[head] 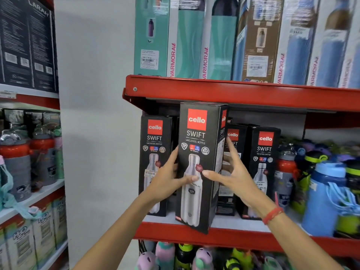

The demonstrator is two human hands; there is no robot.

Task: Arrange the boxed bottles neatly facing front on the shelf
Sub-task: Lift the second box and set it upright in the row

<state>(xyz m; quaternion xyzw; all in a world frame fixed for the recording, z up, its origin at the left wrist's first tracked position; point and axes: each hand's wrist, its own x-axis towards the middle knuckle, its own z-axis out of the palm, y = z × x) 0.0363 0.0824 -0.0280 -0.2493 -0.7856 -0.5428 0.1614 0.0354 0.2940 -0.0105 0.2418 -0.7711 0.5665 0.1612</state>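
A tall black boxed bottle (198, 164) stands tilted at the front edge of the red shelf (233, 235), label forward — gripped by both hands. The left hand (167, 178) clasps its left side; the right hand (231, 172), fingers spread, holds its right side. Matching boxes (265, 164) stand behind.

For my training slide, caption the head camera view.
Both hands, left hand and right hand, steady a black Cello Swift bottle box at the red shelf edge.
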